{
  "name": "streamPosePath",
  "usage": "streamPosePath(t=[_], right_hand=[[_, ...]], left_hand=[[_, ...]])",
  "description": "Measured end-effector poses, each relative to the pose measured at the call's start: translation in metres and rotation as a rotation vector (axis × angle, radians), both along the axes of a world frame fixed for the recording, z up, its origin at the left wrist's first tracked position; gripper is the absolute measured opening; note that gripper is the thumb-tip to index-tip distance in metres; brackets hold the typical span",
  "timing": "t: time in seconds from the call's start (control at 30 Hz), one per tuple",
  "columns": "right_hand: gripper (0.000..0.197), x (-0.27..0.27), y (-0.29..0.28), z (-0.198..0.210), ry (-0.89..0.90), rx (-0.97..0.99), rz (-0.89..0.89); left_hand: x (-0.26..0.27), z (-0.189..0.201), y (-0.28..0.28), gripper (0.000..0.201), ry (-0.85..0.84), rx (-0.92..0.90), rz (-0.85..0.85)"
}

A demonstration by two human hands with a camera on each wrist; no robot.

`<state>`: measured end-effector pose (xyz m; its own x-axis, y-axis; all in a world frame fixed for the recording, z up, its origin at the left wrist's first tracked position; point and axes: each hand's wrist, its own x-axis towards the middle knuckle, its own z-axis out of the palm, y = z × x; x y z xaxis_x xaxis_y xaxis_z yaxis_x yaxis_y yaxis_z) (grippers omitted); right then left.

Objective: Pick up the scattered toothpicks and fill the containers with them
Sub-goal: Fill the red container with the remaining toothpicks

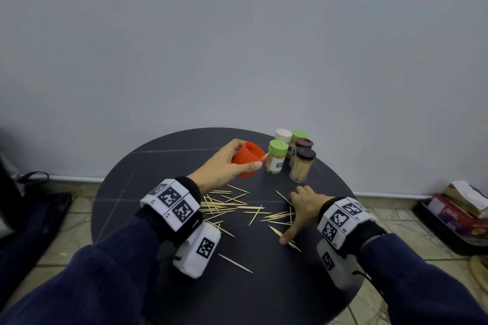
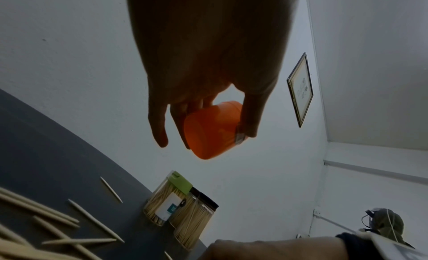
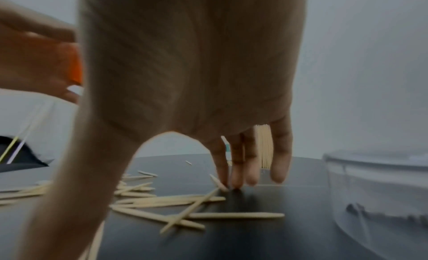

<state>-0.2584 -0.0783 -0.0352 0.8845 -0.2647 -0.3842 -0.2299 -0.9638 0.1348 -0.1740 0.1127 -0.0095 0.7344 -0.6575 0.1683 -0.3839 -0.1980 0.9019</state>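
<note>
Round dark table (image 1: pixel 169 295) has toothpicks (image 1: pixel 227 207) scattered mid-table, lying flat and pointing every which way. Left hand (image 1: pixel 223 166) grips an orange container (image 1: pixel 247 159) off the table, tipped with its mouth facing right, a few picks poking out. The green-lidded jar (image 1: pixel 276 157) just beside it has a label too blurry to read. Right hand (image 1: pixel 303 208) is spread, fingertips (image 3: pixel 236 183) down on the picks.
</note>
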Motion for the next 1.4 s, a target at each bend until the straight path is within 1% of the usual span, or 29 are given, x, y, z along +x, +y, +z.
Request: streamPosePath(t=[0.1, 0.2, 0.43, 0.63, 0.73, 0.87, 1.0, 1.07, 1.27, 1.4], right_hand=[[0.082, 0.002, -0.004, 0.001, -0.018, 0.164, 0.008], [0.061, 0.003, -0.004, 0.002, -0.027, 0.223, 0.064], [0.03, 0.005, -0.001, -0.006, -0.113, 0.252, 0.1], [0.013, 0.011, 0.01, -0.007, -0.183, 0.17, 0.137], [0.018, 0.016, 0.015, -0.01, -0.257, 0.203, 0.133], [0.022, 0.016, 0.011, -0.009, -0.251, 0.236, 0.123], [0.008, 0.013, 0.006, -0.007, -0.229, 0.231, 0.103], [0.009, 0.012, 0.008, -0.007, -0.215, 0.228, 0.099], [0.026, 0.015, 0.022, -0.008, -0.061, 0.075, 0.091], [0.029, 0.012, 0.029, -0.009, -0.033, -0.029, 0.115]], left_hand=[[0.0, 0.001, 0.001, 0.055, 0.002, 0.0, 0.001], [-0.001, 0.001, 0.001, 0.053, 0.001, -0.006, 0.001], [0.0, 0.001, 0.0, 0.054, 0.043, -0.044, -0.003], [-0.001, -0.002, 0.0, 0.055, 0.049, -0.029, -0.008], [-0.001, -0.001, 0.001, 0.056, 0.048, -0.018, -0.009], [-0.002, 0.0, 0.002, 0.057, 0.04, -0.006, -0.011], [-0.002, 0.001, 0.001, 0.056, 0.039, 0.003, -0.007], [-0.003, 0.001, 0.001, 0.056, 0.042, 0.005, -0.01], [-0.005, 0.0, 0.001, 0.055, 0.068, 0.011, -0.008], [-0.008, 0.002, 0.003, 0.053, 0.056, 0.019, -0.001]])
